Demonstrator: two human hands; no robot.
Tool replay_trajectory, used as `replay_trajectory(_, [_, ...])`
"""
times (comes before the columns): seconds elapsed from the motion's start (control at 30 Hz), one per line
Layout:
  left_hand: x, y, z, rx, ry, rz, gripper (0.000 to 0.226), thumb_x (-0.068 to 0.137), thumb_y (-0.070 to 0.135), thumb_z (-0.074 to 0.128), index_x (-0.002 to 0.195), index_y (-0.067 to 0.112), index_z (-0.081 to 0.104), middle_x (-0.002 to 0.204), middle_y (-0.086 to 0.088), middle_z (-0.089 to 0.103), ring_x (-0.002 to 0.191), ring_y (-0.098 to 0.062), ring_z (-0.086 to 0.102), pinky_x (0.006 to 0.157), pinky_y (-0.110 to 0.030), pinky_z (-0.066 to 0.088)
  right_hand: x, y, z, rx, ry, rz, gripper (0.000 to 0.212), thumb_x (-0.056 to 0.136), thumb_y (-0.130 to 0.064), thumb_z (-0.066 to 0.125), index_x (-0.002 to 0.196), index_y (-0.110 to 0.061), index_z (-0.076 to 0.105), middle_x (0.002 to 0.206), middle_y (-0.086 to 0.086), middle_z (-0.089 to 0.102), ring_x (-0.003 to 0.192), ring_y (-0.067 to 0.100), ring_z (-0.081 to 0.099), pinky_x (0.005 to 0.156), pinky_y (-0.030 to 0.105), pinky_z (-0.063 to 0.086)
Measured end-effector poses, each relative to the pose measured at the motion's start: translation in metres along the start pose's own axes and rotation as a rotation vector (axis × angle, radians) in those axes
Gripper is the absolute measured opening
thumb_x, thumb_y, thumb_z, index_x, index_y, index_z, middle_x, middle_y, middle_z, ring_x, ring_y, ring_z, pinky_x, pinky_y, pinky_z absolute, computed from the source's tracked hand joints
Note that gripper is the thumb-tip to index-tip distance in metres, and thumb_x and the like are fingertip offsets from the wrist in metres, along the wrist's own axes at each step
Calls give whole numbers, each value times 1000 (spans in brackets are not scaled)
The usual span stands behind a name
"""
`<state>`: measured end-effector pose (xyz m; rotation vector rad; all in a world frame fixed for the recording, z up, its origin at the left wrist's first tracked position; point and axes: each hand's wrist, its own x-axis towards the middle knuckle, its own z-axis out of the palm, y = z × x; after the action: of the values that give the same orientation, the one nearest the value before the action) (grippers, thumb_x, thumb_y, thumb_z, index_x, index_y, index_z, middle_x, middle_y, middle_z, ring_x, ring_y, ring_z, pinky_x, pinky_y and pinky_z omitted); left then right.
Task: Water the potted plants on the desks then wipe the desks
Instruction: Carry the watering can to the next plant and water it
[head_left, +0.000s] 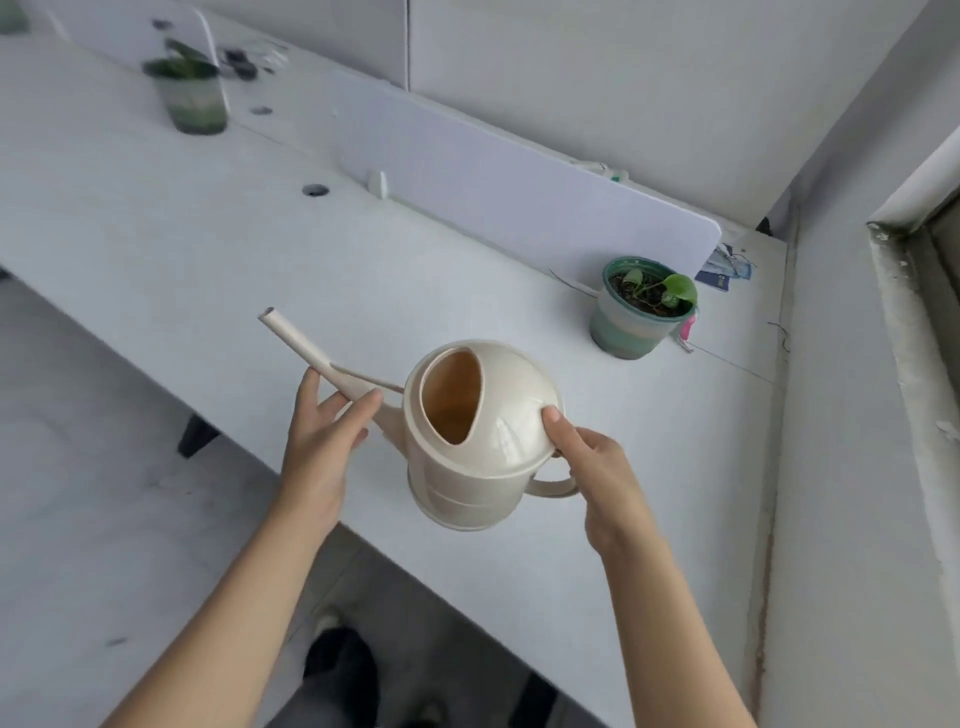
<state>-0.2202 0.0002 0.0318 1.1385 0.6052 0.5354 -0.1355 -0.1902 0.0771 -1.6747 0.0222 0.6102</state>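
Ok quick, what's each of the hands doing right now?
Left hand: closed, holding the spout of the watering can.
Right hand: closed on the watering can's handle, thumb on its top.

White divider panel (519, 197) along the back, some blue stuff (727, 270) tucked at its end, maybe face masks, too blurry. Scruffy window ledge (896, 291) on the right, dark shoes (337, 670) at the bottom.

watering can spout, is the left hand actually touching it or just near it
Touching. In the head view the left hand pinches the spout of the watering can between thumb and fingers, with no gap.
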Motion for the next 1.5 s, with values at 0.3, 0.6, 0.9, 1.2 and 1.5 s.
replay_trajectory(0.3, [-49, 21, -126, -31, 270, 71, 59, 88, 20, 56, 141, 26, 31, 124, -10, 60, 116, -24, 56, 98, -36, 41, -22, 4, 99, -158, -317, 13, 33, 90, -48, 41, 76, -26, 62, 85, -9, 66, 89, 1, 54, 88, 21, 32])
replay_trajectory(0.6, [-74, 67, -260, -22, 431, 93, 51, 95, 11, 42, 142, 24, 29, 102, 5, 64, 101, -19, 60, 95, -36, 40, -57, 9, 235, -181, -368, -13, 49, 91, -46, 40, 57, -22, 64, 51, -18, 65, 76, 1, 54, 90, 28, 35])
replay_trajectory(0.9, [-66, 117, -375, -8, 427, 126, 51, 95, 10, 40, 142, 27, 28, 90, 17, 70, 100, -11, 61, 96, -35, 41, -78, 13, 360, -184, -369, -58, 49, 91, -49, 38, 57, -20, 58, 41, -17, 57, 67, 9, 47, 75, 28, 33])
replay_trajectory(1.2, [-21, 145, -457, -64, 529, 100, 54, 94, 13, 45, 143, 27, 29, 97, 14, 65, 101, -11, 60, 95, -35, 41, -62, -3, 469, -254, -442, -84, 28, 90, -38, 47, 74, -24, 65, 76, -10, 64, 88, 12, 52, 97, 38, 33])
replay_trajectory(1.5, [94, 201, -557, -53, 629, 118, 50, 91, 17, 50, 138, 26, 33, 97, 7, 65, 105, -19, 60, 94, -34, 41, 6, -44, 625, -244, -529, -111, 36, 89, -36, 47, 63, -17, 62, 57, -4, 61, 65, 12, 53, 68, 26, 36])
